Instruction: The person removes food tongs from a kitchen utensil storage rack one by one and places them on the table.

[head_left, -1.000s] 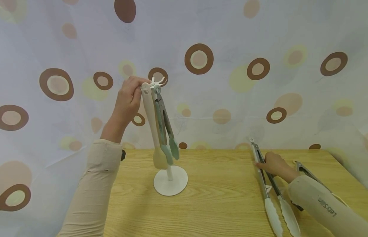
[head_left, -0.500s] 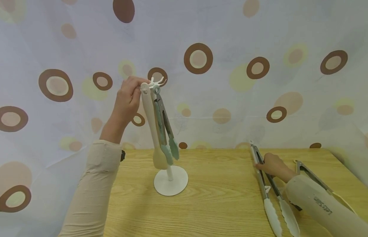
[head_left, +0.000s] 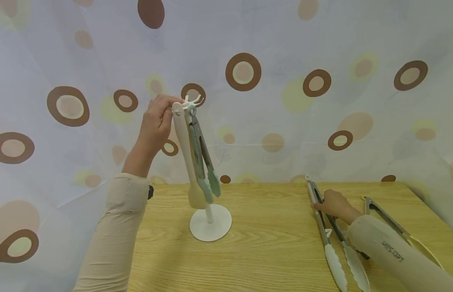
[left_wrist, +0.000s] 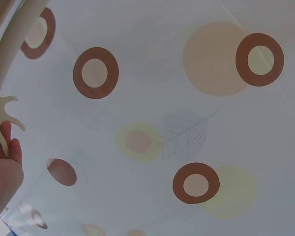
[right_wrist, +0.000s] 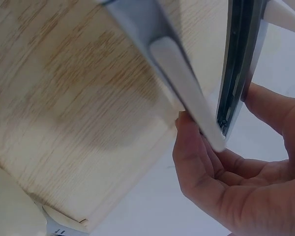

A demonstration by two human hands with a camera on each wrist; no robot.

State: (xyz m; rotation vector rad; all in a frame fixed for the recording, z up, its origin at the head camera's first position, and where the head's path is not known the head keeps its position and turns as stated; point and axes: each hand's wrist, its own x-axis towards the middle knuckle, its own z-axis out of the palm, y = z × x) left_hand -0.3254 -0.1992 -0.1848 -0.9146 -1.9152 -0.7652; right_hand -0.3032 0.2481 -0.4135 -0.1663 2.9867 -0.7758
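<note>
In the head view my left hand (head_left: 155,121) holds the hooked top (head_left: 193,101) of a white utensil stand (head_left: 219,231). From its hooks hang a cream spatula-like utensil (head_left: 195,196) and green-tipped tongs (head_left: 213,184). The left wrist view shows my left fingers (left_wrist: 15,147) curled at a pale hook (left_wrist: 12,120). At the right, my right hand (head_left: 335,204) grips white-tipped metal tongs (head_left: 335,261) near their ring end, the two arms spread apart. In the right wrist view my thumb (right_wrist: 268,105) is on one arm, and curled fingers (right_wrist: 189,157) are at the other.
A second pair of metal tongs (head_left: 388,219) with cream tips lies on the wooden table (head_left: 262,243) to the right, partly behind my right sleeve (head_left: 398,251). A patterned cloth (head_left: 270,101) hangs behind the table.
My right hand and the white-tipped tongs have shifted slightly left, and the tongs' ring end has dropped a little. My left hand has stayed on the stand's top.
</note>
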